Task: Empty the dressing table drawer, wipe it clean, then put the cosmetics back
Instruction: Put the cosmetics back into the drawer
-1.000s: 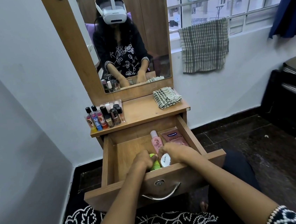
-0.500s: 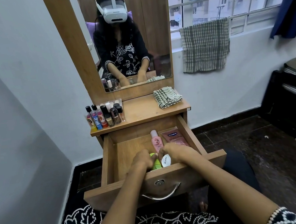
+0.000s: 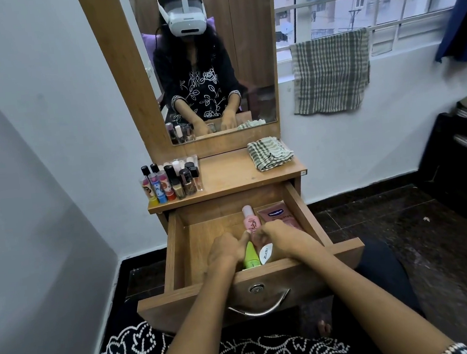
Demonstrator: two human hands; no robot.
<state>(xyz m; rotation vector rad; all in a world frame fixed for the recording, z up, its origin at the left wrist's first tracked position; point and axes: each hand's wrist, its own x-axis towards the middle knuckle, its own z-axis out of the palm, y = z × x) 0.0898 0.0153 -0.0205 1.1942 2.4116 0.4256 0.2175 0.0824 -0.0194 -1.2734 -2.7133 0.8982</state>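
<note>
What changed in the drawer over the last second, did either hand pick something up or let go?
Barely anything. The left hand holds the green tube and the right hand rests on the white Zudio item, as before; nothing was lifted or released. The pink bottle, the Vaseline pack and the folded cloth have not moved.

Matt wooden drawer, shiny metal handle, woven checked cloth
</note>
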